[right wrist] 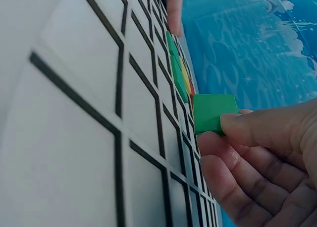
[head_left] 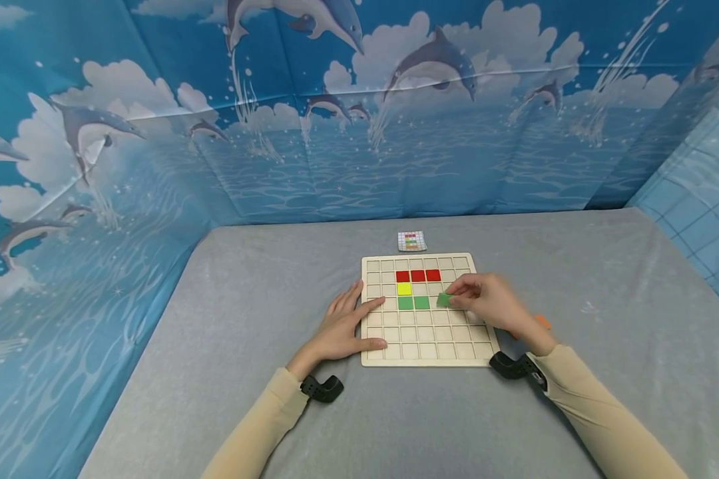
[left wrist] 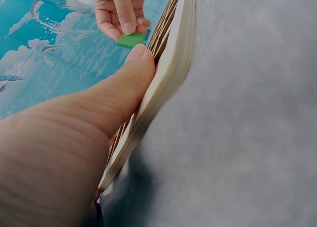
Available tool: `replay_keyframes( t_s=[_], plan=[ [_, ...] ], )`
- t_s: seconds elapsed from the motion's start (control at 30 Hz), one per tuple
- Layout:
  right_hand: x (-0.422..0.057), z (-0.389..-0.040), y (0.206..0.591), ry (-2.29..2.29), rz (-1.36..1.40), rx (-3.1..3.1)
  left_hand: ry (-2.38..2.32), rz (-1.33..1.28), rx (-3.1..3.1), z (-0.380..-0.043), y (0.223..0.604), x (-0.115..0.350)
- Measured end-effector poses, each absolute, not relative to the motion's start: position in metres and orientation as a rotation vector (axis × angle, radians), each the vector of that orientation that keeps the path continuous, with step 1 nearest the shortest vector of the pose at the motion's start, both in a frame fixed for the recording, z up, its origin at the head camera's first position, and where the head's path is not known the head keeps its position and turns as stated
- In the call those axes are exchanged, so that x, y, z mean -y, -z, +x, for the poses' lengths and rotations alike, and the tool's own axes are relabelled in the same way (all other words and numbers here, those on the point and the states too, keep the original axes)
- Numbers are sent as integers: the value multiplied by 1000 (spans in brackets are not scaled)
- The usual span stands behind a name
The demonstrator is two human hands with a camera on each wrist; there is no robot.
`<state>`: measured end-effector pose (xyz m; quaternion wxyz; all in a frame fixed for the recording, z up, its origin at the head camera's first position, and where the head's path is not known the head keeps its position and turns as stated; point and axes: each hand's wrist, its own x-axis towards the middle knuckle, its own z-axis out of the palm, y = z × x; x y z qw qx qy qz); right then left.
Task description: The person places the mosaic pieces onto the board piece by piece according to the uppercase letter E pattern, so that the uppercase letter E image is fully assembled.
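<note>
A wooden grid board (head_left: 419, 350) lies on the table, with red tiles (head_left: 417, 276), a yellow tile (head_left: 404, 289) and two green tiles (head_left: 413, 303) set in its squares. Between thumb and fingers, my right hand (head_left: 490, 303) pinches another green tile (right wrist: 214, 113) just over the board, right of the placed green pair. My left hand (head_left: 343, 330) rests along the board's left edge, fingers spread and fairly straight. In the left wrist view the left thumb (left wrist: 126, 81) lies on the board's rim.
Behind the board lies a small pattern card (head_left: 411, 241) printed with a coloured grid. An orange piece (head_left: 542, 322) shows partly behind the right wrist. The grey tablecloth (head_left: 263, 286) spreads around, and a blue dolphin-print curtain (head_left: 359, 166) hangs at the back and left.
</note>
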<state>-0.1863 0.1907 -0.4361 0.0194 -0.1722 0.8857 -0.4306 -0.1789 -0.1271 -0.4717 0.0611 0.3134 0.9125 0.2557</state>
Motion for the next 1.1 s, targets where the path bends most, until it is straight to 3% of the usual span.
replay_keyframes(
  t_s=[0.8, 1.1],
  plan=[
    [-181, -184, 446, 1084, -798, -2969, -755, 927, -2763, -180, 472, 127],
    [-182, -184, 446, 998, -734, -2958, -762, 927, -2758, -179, 471, 126]
  ],
)
